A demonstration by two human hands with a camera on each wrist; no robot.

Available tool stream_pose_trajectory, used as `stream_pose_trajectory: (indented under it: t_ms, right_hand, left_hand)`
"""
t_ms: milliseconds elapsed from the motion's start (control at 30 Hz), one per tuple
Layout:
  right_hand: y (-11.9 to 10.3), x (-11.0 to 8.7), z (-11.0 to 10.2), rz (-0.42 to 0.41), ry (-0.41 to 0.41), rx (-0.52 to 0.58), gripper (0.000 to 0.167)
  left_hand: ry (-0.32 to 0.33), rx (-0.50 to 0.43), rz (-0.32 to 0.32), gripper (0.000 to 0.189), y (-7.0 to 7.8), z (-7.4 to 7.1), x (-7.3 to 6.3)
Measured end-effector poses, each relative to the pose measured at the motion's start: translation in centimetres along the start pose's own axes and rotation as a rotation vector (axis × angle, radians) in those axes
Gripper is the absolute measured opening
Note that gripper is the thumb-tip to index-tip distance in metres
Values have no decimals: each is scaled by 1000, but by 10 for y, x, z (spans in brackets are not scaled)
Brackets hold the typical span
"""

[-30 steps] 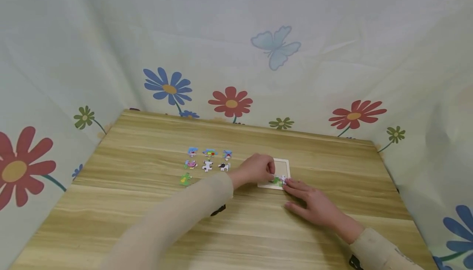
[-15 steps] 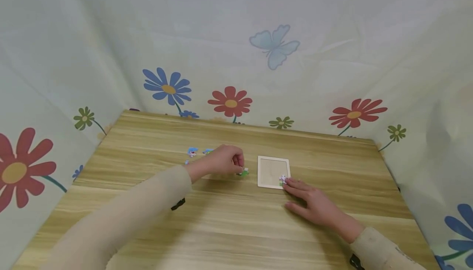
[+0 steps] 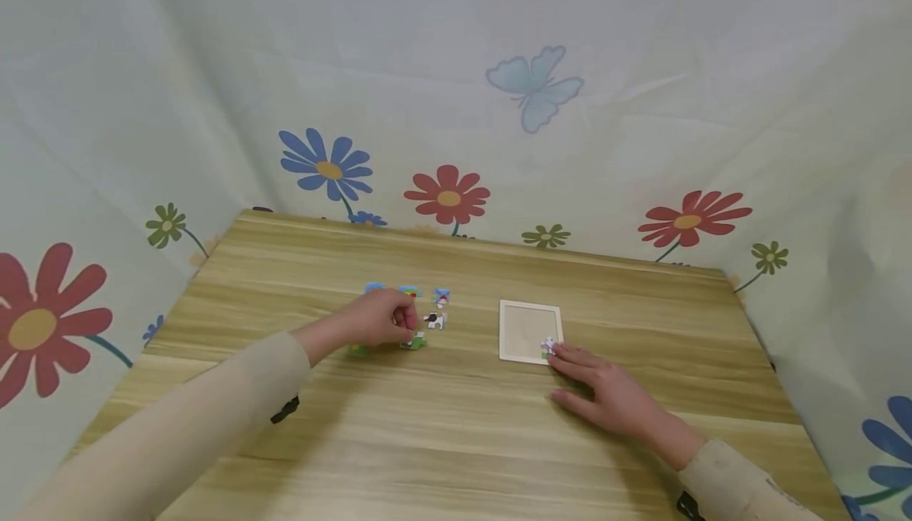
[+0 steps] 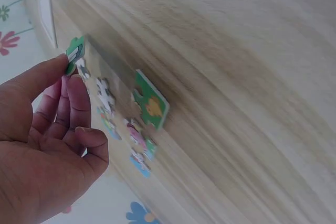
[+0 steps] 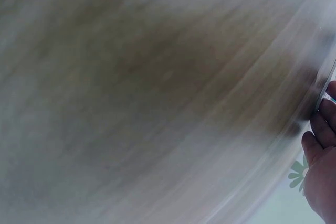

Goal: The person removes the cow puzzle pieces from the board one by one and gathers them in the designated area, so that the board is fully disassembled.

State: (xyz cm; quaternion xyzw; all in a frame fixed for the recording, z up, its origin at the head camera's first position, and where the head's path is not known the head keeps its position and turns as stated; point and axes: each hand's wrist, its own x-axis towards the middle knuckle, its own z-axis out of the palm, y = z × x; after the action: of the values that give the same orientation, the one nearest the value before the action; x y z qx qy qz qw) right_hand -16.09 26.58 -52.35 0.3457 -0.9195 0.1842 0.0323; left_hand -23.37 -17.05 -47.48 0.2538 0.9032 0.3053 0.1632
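Observation:
My left hand (image 3: 372,318) pinches a green jigsaw piece (image 4: 75,55) between thumb and fingertips, held above the table among the loose pieces at left. Below it in the left wrist view lies a green corner piece (image 4: 151,104) with an orange figure. On the right, a square wooden puzzle frame (image 3: 503,332) lies flat. A white, purple and green piece (image 3: 547,345) sits in its near right corner. My right hand (image 3: 607,396) lies with fingers extended, its fingertips touching that corner and partly covering the piece.
Several loose pieces lie left of the frame, including a black-and-white piece (image 3: 435,321) and a blue piece (image 3: 442,296); my left hand hides some. The wooden table (image 3: 456,442) meets a flowered cloth (image 3: 399,93) at its back and sides.
My left hand has carried the green jigsaw piece out of the frame's near side and leftward to the loose pieces. My right hand has stayed at the frame's corner.

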Motion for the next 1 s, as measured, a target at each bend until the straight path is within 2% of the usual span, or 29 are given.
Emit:
stream_pose_trajectory:
  t_ms: [267,600,833,1000]
  right_hand:
    - [-2,0,-2,5,-2,-5,57]
    - [-3,1,-2,5,-5,-5,57]
    - [-2,0,-1,12,-12,-6,57]
    - [-1,0,-1,10,-9,7,57]
  left_hand:
    - [9,12,-11,13,-8,-1,-14]
    - [29,84,12,17,-19,4,-18]
    - [50,165,7,16,-18,4,-18]
    - [64,179,30,15,-14,3,-22]
